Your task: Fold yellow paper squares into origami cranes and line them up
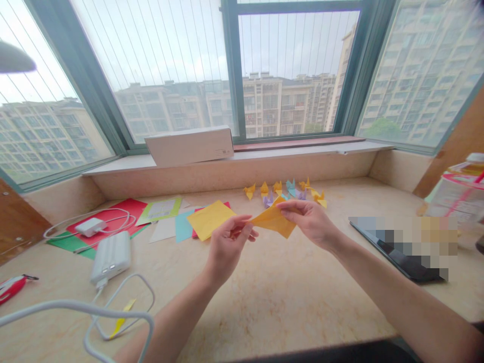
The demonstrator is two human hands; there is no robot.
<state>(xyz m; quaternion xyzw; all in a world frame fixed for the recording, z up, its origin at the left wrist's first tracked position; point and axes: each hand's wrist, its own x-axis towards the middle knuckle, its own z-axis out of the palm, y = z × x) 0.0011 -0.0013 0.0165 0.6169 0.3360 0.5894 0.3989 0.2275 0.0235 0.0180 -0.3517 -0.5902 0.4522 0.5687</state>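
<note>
Leftmost, a white power bank [110, 257] lies on the counter [287, 295] beside loose coloured sheets [162, 222]. Next, the left hand [227, 246] pinches one tip of a folded orange paper [275, 221], held above the counter. The right hand [310, 220] grips its other side, with paper cranes [287, 192] just beyond.

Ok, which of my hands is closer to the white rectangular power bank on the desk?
Left. Your left hand is to the right of the white rectangular power bank, pinching the folded orange paper; your right hand holds the paper's other side, farther right.
</note>
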